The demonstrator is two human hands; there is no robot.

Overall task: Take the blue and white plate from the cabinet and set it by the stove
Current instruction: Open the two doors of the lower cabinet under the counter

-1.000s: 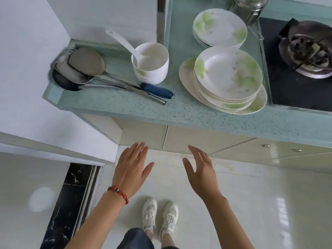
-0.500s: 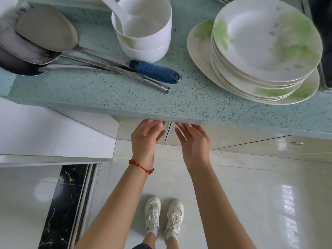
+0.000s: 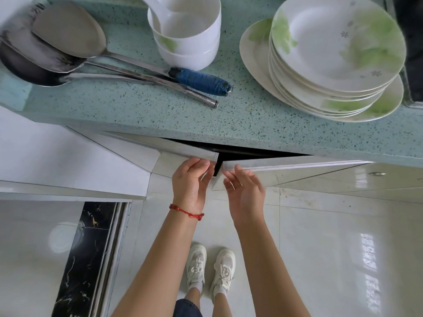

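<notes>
Cabinet interior (image 3: 240,150) dark behind barely parted doors; stove (image 3: 412,42) cut off at right.

A speckled pale-green tabletop (image 3: 240,115) carries the kitchenware. At its left end lie three metal utensils (image 3: 57,49), their broad heads overlapping and their handles running right; one handle is wrapped in blue (image 3: 201,81). Behind the handles stand stacked white bowls (image 3: 190,46) with a white spoon (image 3: 158,10) in the top one. To the right, a stack of white plates (image 3: 332,49) with green leaf prints sits on a wider plate (image 3: 254,53), near the front edge.
</notes>
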